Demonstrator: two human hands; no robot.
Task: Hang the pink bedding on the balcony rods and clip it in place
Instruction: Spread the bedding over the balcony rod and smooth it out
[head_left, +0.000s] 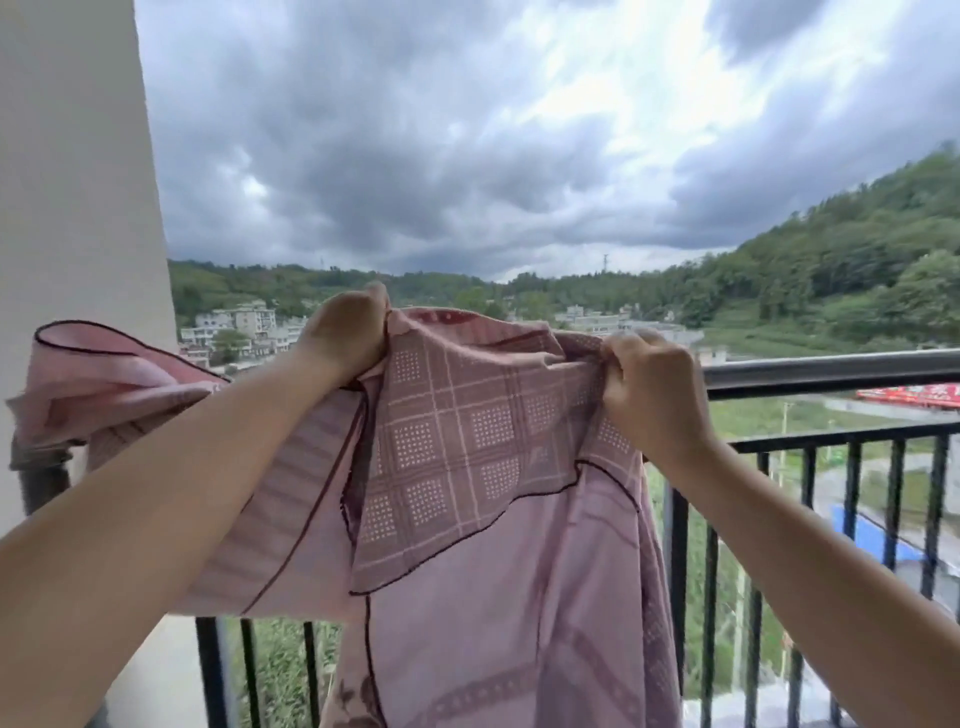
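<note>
This is an open balcony of a home, high up on a residential building. A black metal railing with upright bars (852, 499) and a rounded dark top rail (831, 370) runs just beyond the two hands, and a plain white wall pillar (78, 182) rises to the left of them. Pink checked bedding with a dark piped edge (467, 467) is draped over the rail, household laundry put out to air. Far beyond and below the hands lie pale multi-storey houses (244, 325), green wooded hills (857, 260), fields and a road, all under a heavy grey cloudy sky (441, 145).
</note>
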